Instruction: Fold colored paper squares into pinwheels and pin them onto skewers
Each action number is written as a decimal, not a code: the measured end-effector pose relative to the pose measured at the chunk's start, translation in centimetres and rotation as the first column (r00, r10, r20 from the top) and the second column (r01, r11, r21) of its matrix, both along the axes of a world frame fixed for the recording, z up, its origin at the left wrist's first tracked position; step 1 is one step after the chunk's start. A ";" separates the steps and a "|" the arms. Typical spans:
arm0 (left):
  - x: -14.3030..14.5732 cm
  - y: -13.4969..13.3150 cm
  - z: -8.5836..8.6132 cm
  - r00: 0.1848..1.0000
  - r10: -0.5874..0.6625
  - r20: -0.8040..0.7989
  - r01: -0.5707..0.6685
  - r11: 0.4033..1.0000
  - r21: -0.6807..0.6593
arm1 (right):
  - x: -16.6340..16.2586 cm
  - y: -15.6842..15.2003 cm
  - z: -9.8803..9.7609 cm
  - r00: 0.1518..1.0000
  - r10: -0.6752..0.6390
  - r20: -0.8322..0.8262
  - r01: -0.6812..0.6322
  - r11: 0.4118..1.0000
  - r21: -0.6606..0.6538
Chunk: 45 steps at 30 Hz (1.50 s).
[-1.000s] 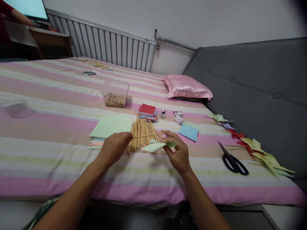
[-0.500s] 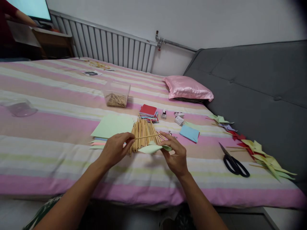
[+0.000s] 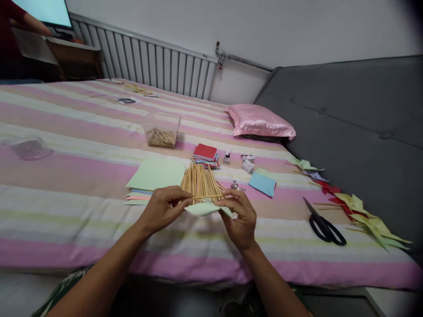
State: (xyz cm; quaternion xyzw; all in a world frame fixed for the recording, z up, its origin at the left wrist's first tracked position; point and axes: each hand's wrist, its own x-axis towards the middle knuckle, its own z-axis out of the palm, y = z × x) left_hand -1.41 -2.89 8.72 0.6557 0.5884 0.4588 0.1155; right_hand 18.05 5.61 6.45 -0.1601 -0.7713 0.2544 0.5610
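Between my two hands a thin wooden stick (image 3: 207, 197) is held level. My left hand (image 3: 167, 204) pinches its left end. Fingers of my right hand (image 3: 238, 215) grip its other end and also hold a folded pale green paper pinwheel (image 3: 203, 209) just below the stick. Beyond my hands lies a fanned pile of wooden sticks (image 3: 200, 178). A stack of pale green paper sheets (image 3: 155, 174), with other colours underneath, is left of the pile. Small shiny metal pieces (image 3: 236, 186) lie right of it, beside blue paper squares (image 3: 262, 183).
Black-handled scissors (image 3: 325, 226) lie at the right, near several finished paper pinwheels (image 3: 352, 202). Farther back are red paper squares (image 3: 205, 152), a clear box with sticks (image 3: 161, 132), a small white box (image 3: 247, 166) and a pink pillow (image 3: 261, 121). A person (image 3: 16, 39) is at the far left.
Both hands have come slightly nearer to me and closer together. The stick has dropped lower, nearer the green pinwheel, and lies more level.
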 end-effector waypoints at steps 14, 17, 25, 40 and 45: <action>-0.4 -0.3 0.7 1.000 -0.017 0.002 0.017 0.999 0.042 | -0.3 -0.5 0.0 1.000 -0.020 -0.003 0.020 0.999 0.030; -0.6 -0.4 0.8 0.999 -0.030 0.022 0.030 0.999 0.015 | -0.3 -0.5 0.0 1.000 -0.029 0.007 0.029 0.999 0.037; -0.6 -0.4 1.0 0.999 -0.039 0.021 0.038 0.998 0.045 | -0.3 -0.6 0.0 0.999 -0.034 0.000 0.034 0.998 0.059; -0.5 -0.4 1.1 0.999 -0.030 0.042 0.028 0.999 0.040 | -0.4 -0.7 0.2 0.998 -0.067 0.008 0.066 0.995 0.079; -0.5 -0.4 1.1 0.998 -0.039 0.047 0.038 0.999 0.033 | -0.3 -0.7 0.0 0.997 -0.072 0.012 0.071 0.996 0.062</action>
